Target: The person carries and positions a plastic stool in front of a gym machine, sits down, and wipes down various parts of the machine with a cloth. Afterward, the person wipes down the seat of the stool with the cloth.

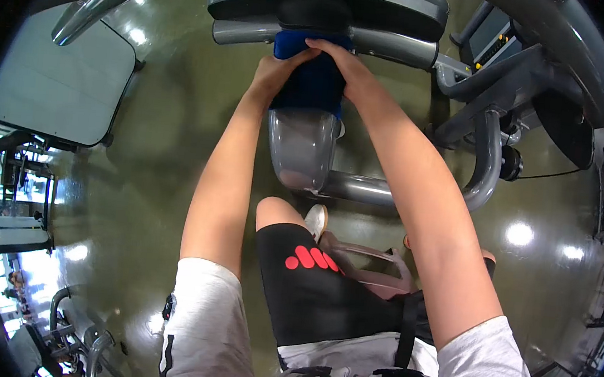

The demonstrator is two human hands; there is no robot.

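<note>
A blue towel [309, 88] lies over the narrow grey machine part in front of me, just below the wide padded bar. My left hand [274, 75] grips the towel's left edge, its thumb lying across the top. From the other side my right hand [341, 66] holds the towel, with its thumb reaching toward the left one. Most fingers of both hands are hidden down the sides of the towel. Below it the smooth grey machine cover [301, 145] shows bare.
A dark padded bar [389, 13] spans the top of the machine. Thick grey tubes [487, 162] curve along the right. On the left stands a large pale panel [75, 75]. Other gym machines [14, 235] line the far left, and the floor is shiny.
</note>
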